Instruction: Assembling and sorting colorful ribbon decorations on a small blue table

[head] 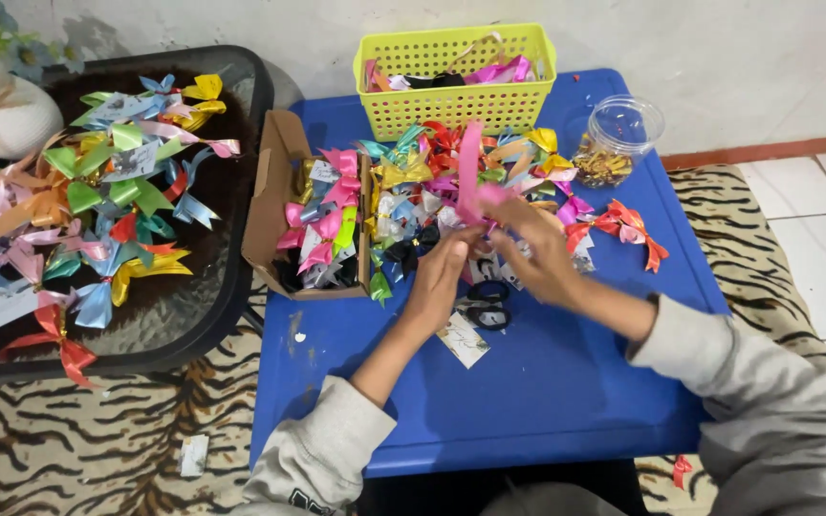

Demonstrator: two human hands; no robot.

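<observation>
Two desks side by side: blue desk (pixel 528 401) at centre, dark glass-topped desk (pixel 193 306) to its left, strewn with finished ribbon bows. Yellow basket (pixel 456 91) at the blue desk's far edge; open cardboard box (pixel 270 205) of bows at its left edge. Heap of mixed bows (pixel 423 186) between them. Left hand (pixel 437 277), right hand (pixel 537 253) meet over the heap, fingers pinched on a pink ribbon strip (pixel 470 167) standing upright. Black scissors (pixel 485 304) lie just below the hands.
</observation>
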